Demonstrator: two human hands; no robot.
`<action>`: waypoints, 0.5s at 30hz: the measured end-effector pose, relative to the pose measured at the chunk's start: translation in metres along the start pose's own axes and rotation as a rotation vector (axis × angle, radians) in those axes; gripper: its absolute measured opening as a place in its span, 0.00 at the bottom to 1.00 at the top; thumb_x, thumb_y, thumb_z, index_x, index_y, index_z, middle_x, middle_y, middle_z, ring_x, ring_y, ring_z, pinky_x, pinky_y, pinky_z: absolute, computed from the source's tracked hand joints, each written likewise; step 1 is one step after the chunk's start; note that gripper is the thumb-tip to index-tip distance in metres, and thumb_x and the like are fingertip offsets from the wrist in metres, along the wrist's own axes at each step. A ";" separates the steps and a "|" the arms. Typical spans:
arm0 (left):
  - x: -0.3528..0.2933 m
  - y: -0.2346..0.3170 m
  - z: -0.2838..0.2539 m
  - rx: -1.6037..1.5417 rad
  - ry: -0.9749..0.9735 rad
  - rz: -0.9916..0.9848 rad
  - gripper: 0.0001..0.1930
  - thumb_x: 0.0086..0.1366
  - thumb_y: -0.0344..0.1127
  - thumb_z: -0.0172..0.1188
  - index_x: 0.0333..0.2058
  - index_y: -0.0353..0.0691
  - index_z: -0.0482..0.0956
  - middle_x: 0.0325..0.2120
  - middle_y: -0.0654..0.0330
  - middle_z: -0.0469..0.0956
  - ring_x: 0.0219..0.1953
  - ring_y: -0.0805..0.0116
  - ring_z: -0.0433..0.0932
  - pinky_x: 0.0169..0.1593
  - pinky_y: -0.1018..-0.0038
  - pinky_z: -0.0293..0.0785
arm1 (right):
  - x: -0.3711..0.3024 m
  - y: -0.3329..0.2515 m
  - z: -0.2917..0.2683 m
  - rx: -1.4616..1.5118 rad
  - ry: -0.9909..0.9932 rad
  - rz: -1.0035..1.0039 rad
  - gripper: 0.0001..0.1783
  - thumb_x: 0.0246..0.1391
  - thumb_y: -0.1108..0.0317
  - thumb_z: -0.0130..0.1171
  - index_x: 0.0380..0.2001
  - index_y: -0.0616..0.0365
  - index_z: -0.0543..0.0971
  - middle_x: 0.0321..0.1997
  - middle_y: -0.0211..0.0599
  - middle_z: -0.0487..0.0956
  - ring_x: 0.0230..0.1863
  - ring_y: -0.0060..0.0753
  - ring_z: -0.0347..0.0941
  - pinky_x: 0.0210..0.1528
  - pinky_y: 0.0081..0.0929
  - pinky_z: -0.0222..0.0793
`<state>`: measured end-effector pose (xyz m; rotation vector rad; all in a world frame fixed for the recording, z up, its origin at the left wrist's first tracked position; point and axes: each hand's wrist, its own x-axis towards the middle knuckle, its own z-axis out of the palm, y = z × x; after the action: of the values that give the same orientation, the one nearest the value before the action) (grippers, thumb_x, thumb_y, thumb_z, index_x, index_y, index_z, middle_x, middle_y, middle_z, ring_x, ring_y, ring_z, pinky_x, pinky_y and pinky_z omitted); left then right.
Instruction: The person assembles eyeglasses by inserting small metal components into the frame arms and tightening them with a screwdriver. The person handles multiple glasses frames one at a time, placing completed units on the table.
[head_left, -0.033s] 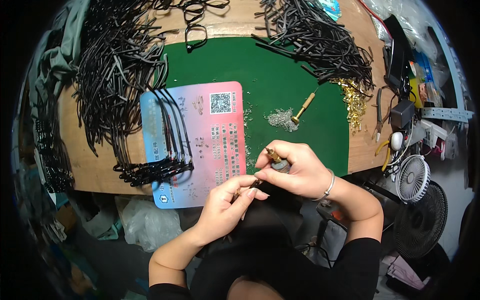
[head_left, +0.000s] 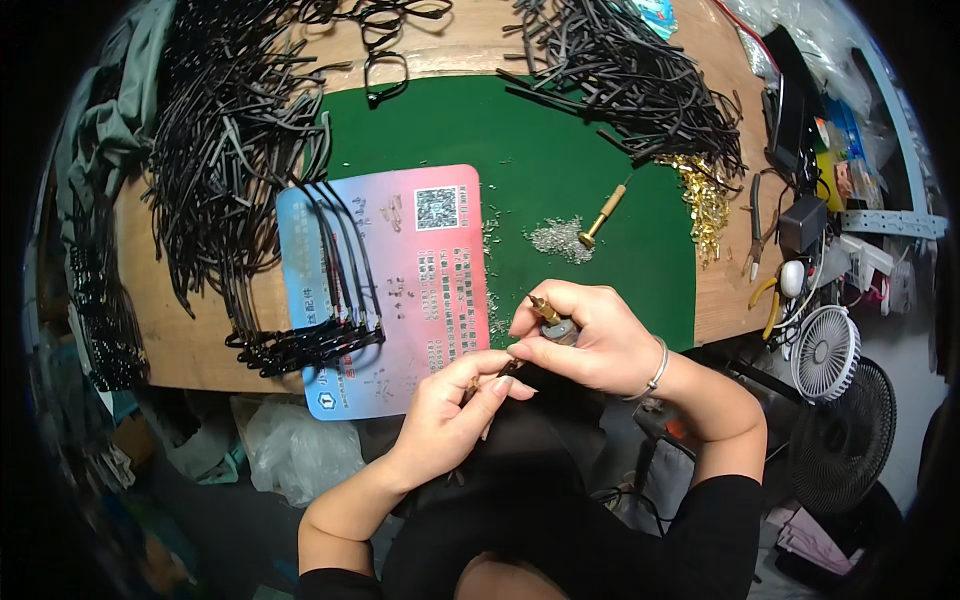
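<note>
My right hand [head_left: 590,340] is closed around a screwdriver-like tool with a brass-coloured end [head_left: 544,309] and a grey, rounded body. Close against it, my left hand [head_left: 455,405] pinches a thin brown and dark piece [head_left: 510,368], perhaps a spectacle part; fingers cover most of it. The fingertips of both hands meet in front of my body, at the near edge of the green mat [head_left: 590,120]. Beyond them a brass screwdriver [head_left: 604,215] lies with its knob beside a heap of tiny silvery screws [head_left: 560,239].
On a pink and blue printed card [head_left: 440,300] rest black spectacle temples [head_left: 310,345] and small parts. Dark temples are heaped at left [head_left: 215,150] and right [head_left: 650,80]. Gold-coloured pieces [head_left: 708,205], pliers [head_left: 757,225] and a white fan [head_left: 825,352] are at right.
The table and everything on it have shifted very slightly leftward in the picture. Both hands keep the same grip and nearly the same place.
</note>
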<state>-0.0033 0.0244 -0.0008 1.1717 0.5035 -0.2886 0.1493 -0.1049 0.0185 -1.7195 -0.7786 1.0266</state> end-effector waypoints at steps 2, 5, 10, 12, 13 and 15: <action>0.005 -0.002 -0.001 -0.016 -0.027 0.034 0.12 0.67 0.34 0.49 0.45 0.35 0.70 0.31 0.57 0.80 0.19 0.84 0.65 0.22 0.87 0.62 | 0.001 0.002 -0.002 -0.030 0.011 -0.030 0.08 0.46 0.72 0.63 0.30 0.62 0.75 0.27 0.31 0.76 0.28 0.18 0.71 0.30 0.18 0.67; 0.007 -0.002 0.000 -0.018 -0.049 0.008 0.11 0.66 0.31 0.49 0.45 0.34 0.71 0.32 0.61 0.80 0.21 0.87 0.65 0.25 0.87 0.62 | -0.001 0.010 -0.002 0.064 -0.004 0.004 0.09 0.46 0.71 0.64 0.29 0.62 0.75 0.26 0.30 0.75 0.28 0.17 0.71 0.30 0.17 0.66; 0.011 -0.004 0.000 0.029 -0.092 0.051 0.10 0.66 0.30 0.48 0.44 0.33 0.72 0.33 0.59 0.79 0.34 0.79 0.75 0.37 0.82 0.71 | 0.008 0.028 -0.012 0.582 -0.313 0.426 0.22 0.44 0.64 0.67 0.39 0.62 0.69 0.27 0.30 0.74 0.19 0.15 0.66 0.20 0.13 0.63; 0.011 -0.003 -0.002 0.055 -0.164 0.096 0.10 0.66 0.29 0.48 0.44 0.32 0.72 0.34 0.58 0.79 0.39 0.74 0.76 0.42 0.78 0.71 | 0.007 0.037 -0.009 0.721 -0.441 0.487 0.22 0.44 0.63 0.67 0.39 0.62 0.69 0.27 0.31 0.74 0.18 0.14 0.65 0.19 0.13 0.63; 0.011 -0.003 -0.004 0.068 -0.200 0.119 0.10 0.66 0.28 0.48 0.44 0.31 0.72 0.35 0.57 0.78 0.41 0.72 0.76 0.45 0.77 0.71 | 0.007 0.040 -0.007 0.791 -0.506 0.516 0.22 0.44 0.63 0.67 0.38 0.62 0.69 0.26 0.31 0.75 0.18 0.14 0.65 0.19 0.12 0.62; 0.012 -0.007 -0.005 0.059 -0.214 0.127 0.10 0.66 0.28 0.48 0.44 0.30 0.72 0.35 0.57 0.78 0.40 0.72 0.77 0.45 0.76 0.71 | 0.008 0.042 -0.004 0.821 -0.540 0.518 0.22 0.46 0.61 0.65 0.39 0.62 0.69 0.25 0.32 0.76 0.17 0.13 0.64 0.19 0.12 0.62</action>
<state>0.0030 0.0267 -0.0139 1.2089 0.2331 -0.3169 0.1587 -0.1149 -0.0225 -0.9285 -0.1365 1.8882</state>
